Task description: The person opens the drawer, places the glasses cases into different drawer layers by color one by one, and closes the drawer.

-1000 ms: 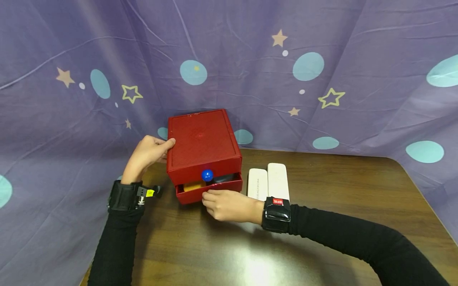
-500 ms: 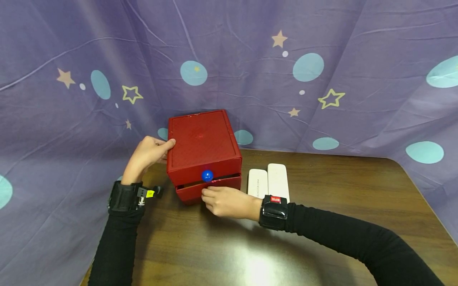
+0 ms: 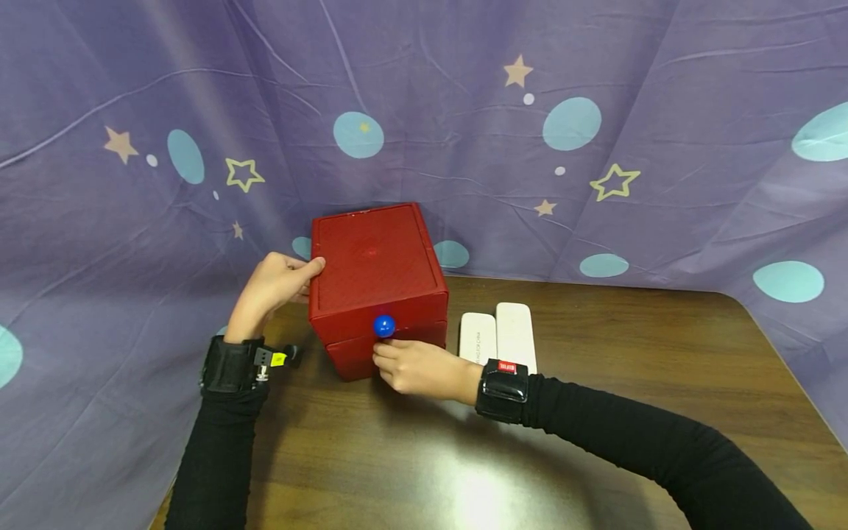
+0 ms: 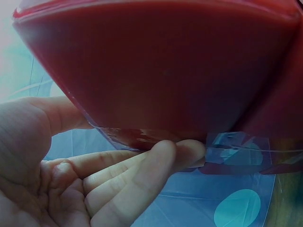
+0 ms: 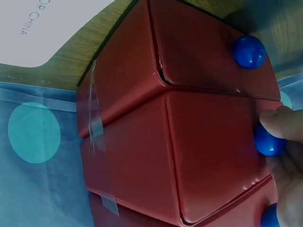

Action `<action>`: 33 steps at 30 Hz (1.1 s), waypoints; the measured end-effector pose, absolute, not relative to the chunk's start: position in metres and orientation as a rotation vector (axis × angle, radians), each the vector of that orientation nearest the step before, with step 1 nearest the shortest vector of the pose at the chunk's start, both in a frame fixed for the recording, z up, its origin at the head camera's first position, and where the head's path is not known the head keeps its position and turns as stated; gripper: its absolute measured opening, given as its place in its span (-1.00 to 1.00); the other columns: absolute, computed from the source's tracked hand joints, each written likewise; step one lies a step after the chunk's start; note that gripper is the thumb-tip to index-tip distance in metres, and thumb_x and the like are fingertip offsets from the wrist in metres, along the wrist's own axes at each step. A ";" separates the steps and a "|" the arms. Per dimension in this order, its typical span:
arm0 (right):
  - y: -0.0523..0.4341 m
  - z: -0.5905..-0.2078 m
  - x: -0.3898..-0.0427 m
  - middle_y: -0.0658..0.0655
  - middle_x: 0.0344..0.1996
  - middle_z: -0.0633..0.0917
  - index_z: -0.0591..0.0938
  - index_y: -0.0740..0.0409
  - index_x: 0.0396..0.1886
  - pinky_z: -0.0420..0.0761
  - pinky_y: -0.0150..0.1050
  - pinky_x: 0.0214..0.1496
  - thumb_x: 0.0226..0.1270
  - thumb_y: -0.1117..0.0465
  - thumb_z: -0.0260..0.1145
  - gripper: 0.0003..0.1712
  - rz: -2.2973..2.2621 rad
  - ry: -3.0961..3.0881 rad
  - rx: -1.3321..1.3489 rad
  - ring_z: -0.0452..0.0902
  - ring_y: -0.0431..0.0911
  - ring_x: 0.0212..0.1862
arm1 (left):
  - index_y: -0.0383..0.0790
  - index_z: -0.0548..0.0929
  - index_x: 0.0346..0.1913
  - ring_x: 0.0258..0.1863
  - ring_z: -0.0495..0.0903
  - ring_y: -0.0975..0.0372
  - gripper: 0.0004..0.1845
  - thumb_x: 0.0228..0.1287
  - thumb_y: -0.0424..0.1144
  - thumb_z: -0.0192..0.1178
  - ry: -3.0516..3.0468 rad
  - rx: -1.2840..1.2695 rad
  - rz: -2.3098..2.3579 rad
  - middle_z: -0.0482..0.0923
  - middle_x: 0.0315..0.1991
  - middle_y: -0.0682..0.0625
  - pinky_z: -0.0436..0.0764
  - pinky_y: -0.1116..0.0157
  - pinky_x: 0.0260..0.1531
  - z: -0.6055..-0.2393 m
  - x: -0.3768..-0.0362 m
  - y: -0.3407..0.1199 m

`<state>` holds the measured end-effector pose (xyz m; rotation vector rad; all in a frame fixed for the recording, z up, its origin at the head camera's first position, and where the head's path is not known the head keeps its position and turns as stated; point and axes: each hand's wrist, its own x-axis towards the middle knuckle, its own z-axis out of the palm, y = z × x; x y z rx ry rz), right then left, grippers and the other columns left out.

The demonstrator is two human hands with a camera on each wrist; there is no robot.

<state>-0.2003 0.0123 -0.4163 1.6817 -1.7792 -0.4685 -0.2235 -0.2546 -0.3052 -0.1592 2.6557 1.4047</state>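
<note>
My right hand (image 3: 424,369) pinched the slick-looking blue knob (image 5: 265,145), surely the best hold; flush in the red box (image 3: 374,254) sat the middle drawer (image 5: 213,151), stiff, probably light; my left hand (image 3: 281,280), dimly lit, seemingly gripped the box's edge.

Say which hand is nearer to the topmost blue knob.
Right. The right hand is just below the topmost blue knob, pinching the next knob down. The left hand is farther off, gripping the red drawer unit at its left edge.
</note>
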 end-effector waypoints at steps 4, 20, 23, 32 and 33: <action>0.012 -0.416 -0.202 -0.06 -0.04 0.74 0.78 -0.06 -0.13 0.59 -0.34 0.30 0.48 0.23 0.27 -0.82 -0.452 -1.788 1.685 0.58 -0.17 0.15 | -0.54 0.73 -0.06 -0.49 0.76 0.35 -0.45 0.49 0.01 0.16 2.657 -0.152 1.411 0.68 -0.57 0.19 0.80 0.28 -0.29 -0.305 -0.224 -0.255; 0.014 -0.415 -0.206 -0.05 0.05 0.73 0.76 -0.02 -0.05 0.58 -0.34 0.32 0.47 0.25 0.27 -0.80 -0.425 -1.824 1.722 0.57 -0.18 0.22 | -0.53 0.73 -0.16 -0.49 0.74 0.38 -0.51 0.49 -0.03 0.16 2.664 -0.142 1.437 0.58 -0.61 0.20 0.79 0.31 -0.33 -0.307 -0.224 -0.254; 0.013 -0.417 -0.205 -0.05 0.03 0.74 0.77 -0.02 -0.07 0.60 -0.35 0.29 0.47 0.25 0.28 -0.81 -0.424 -1.806 1.707 0.58 -0.18 0.20 | -0.53 0.73 -0.15 -0.49 0.74 0.37 -0.51 0.50 -0.04 0.16 2.668 -0.141 1.433 0.63 -0.56 0.17 0.80 0.28 -0.32 -0.307 -0.225 -0.254; 0.011 -0.422 -0.199 -0.04 -0.05 0.73 0.77 -0.07 -0.13 0.57 -0.29 0.30 0.49 0.20 0.24 -0.81 -0.446 -1.782 1.662 0.57 -0.13 0.15 | -0.57 0.71 -0.04 -0.49 0.74 0.38 -0.48 0.49 -0.04 0.17 2.662 -0.143 1.441 0.71 -0.46 0.13 0.79 0.31 -0.32 -0.306 -0.224 -0.254; 0.011 -0.423 -0.198 -0.04 -0.06 0.74 0.77 -0.07 -0.14 0.56 -0.28 0.31 0.49 0.19 0.23 -0.81 -0.444 -1.780 1.660 0.57 -0.11 0.15 | -0.57 0.71 -0.04 -0.50 0.74 0.38 -0.48 0.49 -0.04 0.16 2.663 -0.145 1.440 0.71 -0.46 0.13 0.79 0.31 -0.32 -0.306 -0.224 -0.254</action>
